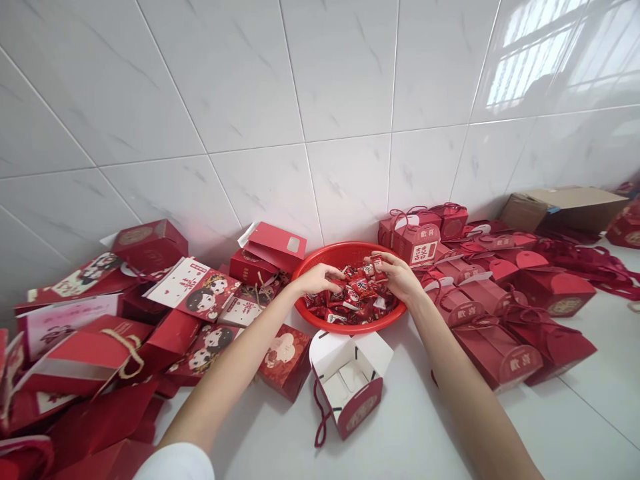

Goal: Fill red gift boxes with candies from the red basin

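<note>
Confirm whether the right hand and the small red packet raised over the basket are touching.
Touching. The head view shows the right hand with its fingers against the small red packet, no gap between them.

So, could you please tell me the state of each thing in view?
Left hand, over packets, grip unclear
Right hand, holding red packet
Red basket, upright, containing packets
White-lined box, open, upright
Front right-hand box, closed
Cardboard box, can't tell whether open
Left-side boxes, jumbled
</note>
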The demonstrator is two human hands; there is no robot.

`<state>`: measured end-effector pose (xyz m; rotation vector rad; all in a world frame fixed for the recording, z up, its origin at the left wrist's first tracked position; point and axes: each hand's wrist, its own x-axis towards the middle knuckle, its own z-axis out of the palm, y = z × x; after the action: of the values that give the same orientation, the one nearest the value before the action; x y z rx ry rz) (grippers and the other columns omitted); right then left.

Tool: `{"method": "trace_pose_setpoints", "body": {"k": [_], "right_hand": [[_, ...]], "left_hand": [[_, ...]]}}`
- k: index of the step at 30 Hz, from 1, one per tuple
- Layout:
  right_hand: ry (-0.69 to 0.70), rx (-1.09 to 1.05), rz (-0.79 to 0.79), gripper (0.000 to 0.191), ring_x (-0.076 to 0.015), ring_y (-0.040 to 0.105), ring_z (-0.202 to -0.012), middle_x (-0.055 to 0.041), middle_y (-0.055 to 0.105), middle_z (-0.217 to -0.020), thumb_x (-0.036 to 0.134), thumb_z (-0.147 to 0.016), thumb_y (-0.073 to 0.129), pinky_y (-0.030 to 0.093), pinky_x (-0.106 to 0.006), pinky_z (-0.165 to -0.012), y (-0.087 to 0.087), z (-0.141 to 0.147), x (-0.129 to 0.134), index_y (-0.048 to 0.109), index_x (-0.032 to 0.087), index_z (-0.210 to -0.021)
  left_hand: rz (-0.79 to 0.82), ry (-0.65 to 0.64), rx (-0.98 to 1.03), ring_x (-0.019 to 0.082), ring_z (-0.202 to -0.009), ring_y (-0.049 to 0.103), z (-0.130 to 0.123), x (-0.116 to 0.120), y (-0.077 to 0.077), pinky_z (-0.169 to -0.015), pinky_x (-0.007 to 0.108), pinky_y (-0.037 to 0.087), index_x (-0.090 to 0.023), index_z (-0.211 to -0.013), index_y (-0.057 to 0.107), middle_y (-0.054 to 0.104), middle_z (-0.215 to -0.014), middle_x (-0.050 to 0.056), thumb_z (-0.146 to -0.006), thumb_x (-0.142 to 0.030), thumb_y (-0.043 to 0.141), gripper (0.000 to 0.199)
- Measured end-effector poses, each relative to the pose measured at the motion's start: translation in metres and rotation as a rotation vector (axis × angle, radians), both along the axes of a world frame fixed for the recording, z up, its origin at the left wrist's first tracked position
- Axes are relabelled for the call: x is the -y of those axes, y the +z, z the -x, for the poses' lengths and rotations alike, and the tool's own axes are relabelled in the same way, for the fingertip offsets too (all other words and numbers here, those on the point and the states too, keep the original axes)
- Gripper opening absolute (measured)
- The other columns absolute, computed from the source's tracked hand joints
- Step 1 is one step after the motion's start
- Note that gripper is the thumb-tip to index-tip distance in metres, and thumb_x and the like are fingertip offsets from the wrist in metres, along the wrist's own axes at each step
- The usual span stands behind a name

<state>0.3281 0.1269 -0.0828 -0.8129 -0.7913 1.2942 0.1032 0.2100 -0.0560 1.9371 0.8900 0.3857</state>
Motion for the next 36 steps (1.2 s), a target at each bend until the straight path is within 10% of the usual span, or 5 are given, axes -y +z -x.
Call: {"method": "trace_pose_setpoints", "body": {"k": [17,26,36], "right_hand": [[-0.126,-0.080,0.019,0.017,-0.0140,0.060,-0.058,-0.0064,0.078,-0.091,0.013,-0.057,0.064,0.048,-0.025,-0.049,-0.006,-0.006,-0.009,0.059,0.021,-0.071],[-0.081,-0.138,0.096,0.013,-0.0157,0.063,-0.063,-0.0027,0.073,-0.075,0.019,-0.064,0.074,0.052,-0.027,-0.055,-0.001,-0.004,-0.006,0.066,0.020,-0.075],[-0.145,-0.154,0.033,0.028,-0.0175,0.069,-0.072,0.0009,0.071,-0.071,0.010,-0.053,0.084,0.060,-0.030,-0.067,-0.004,-0.002,-0.007,0.066,0.020,-0.072]], "left_hand": [[-0.052,0.174,0.277,0.025,-0.113,0.062,-0.020,0.002,0.008,-0.099,0.039,0.049,-0.019,-0.092,0.074,0.073,-0.112,0.007,-0.065,-0.017,0.079,0.028],[0.032,0.165,0.463,0.019,-0.085,0.068,-0.075,0.011,0.012,-0.088,0.038,0.053,-0.014,-0.088,0.071,0.074,-0.090,0.006,-0.068,-0.021,0.081,0.023],[-0.153,0.222,0.232,0.021,-0.098,0.069,-0.090,-0.003,0.004,-0.089,0.033,0.051,-0.014,-0.101,0.071,0.075,-0.106,0.012,-0.086,-0.022,0.059,0.021]]}}
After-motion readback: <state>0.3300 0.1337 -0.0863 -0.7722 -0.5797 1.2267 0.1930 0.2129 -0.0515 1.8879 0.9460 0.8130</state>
